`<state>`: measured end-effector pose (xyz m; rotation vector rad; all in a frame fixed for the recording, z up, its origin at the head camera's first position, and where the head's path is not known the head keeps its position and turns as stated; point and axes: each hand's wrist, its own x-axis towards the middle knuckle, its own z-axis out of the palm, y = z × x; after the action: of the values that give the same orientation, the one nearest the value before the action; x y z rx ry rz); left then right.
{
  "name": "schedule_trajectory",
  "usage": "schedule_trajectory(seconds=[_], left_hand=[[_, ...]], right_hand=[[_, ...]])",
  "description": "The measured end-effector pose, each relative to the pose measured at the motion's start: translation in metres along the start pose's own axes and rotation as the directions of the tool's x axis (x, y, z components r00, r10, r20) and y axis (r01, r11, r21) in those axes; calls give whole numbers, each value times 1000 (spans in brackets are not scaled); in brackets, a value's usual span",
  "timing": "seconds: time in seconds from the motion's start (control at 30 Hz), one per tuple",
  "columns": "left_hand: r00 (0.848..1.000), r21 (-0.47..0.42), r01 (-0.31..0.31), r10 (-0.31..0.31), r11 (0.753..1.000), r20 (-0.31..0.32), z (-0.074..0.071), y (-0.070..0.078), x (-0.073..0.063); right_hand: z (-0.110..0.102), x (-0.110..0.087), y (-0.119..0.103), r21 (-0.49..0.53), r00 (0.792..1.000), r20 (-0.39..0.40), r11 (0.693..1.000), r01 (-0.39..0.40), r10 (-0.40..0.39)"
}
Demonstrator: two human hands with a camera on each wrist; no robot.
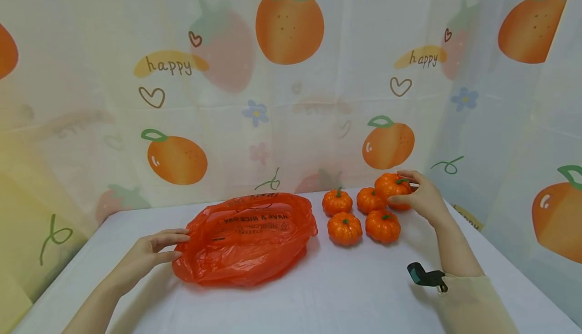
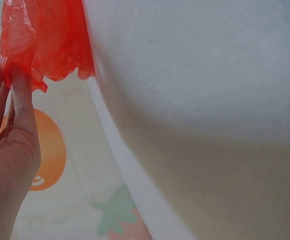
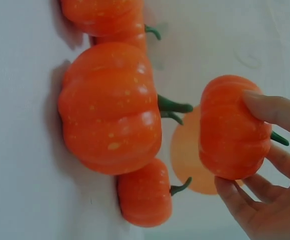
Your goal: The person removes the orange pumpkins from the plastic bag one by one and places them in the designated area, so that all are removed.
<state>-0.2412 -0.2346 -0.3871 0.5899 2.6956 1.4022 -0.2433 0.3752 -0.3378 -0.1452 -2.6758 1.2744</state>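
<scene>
A red plastic bag (image 1: 241,240) lies with its mouth spread, printed with dark lettering. At its left rim, my left hand (image 1: 147,255) pinches the thin film; in the left wrist view that hand (image 2: 9,145) has its fingertips at the bag's edge (image 2: 59,45). My right hand (image 1: 425,197) grips a small orange toy pumpkin (image 1: 388,187) with a green stem. The right wrist view shows this pumpkin (image 3: 232,130) off the table, between thumb and fingers. Several like pumpkins (image 1: 344,229) stand close together right of the bag.
A white cloth covers the table (image 1: 345,293). Behind it hangs a pale curtain (image 1: 291,137) printed with fruit, hearts and words. A black wrist mount (image 1: 427,276) sits at the right sleeve's cuff (image 1: 473,298).
</scene>
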Motion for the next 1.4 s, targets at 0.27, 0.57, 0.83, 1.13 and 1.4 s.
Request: schedule_trajectory(seconds=[0.27, 0.57, 0.83, 1.13, 1.4], left_hand=[[1000, -4, -2, 2, 1000, -3, -1, 0, -1], [1000, -11, -7, 7, 1000, -3, 0, 1, -2], [1000, -20, -23, 23, 1000, -8, 1, 0, -2], [1000, -17, -9, 9, 1000, -3, 0, 0, 0], [1000, -21, 3, -3, 1000, 1, 1, 2, 0]], right_hand=[[-8, -1, 13, 7, 999, 24, 1000, -23, 23], [-14, -3, 25, -21, 996, 56, 997, -69, 70], [-22, -7, 38, -34, 983, 122, 991, -132, 135], [-30, -10, 50, -84, 969, 191, 986, -145, 159], [-32, -10, 57, -128, 957, 216, 977, -168, 193]])
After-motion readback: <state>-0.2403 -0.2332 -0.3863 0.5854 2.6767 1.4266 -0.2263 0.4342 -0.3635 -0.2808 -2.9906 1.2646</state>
